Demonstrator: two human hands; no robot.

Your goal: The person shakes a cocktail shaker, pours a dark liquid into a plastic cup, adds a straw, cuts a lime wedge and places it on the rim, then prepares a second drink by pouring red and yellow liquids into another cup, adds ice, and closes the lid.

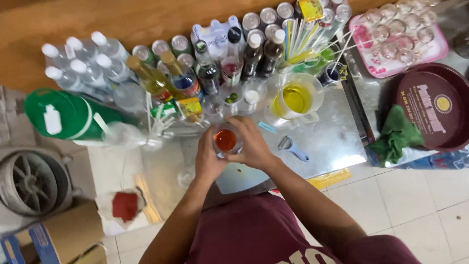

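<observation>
Steel counter (337,142) crowded with bottles; my left hand (209,159) and right hand (254,146) clasp together around a glass of orange-red drink (226,140), just below the yellow-filled pitcher (295,98).

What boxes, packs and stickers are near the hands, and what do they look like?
Yellow sticker: small square on a bottle, behind the left hand.
Round tray: far right, maroon, yellow circle sign inside.
Bottle pack: back middle, white wrap.
Cardboard box: bottom left, brown with blue.

Left hand (207,159), right hand (254,146), both gripping glass of orange liquid (225,140)
</observation>
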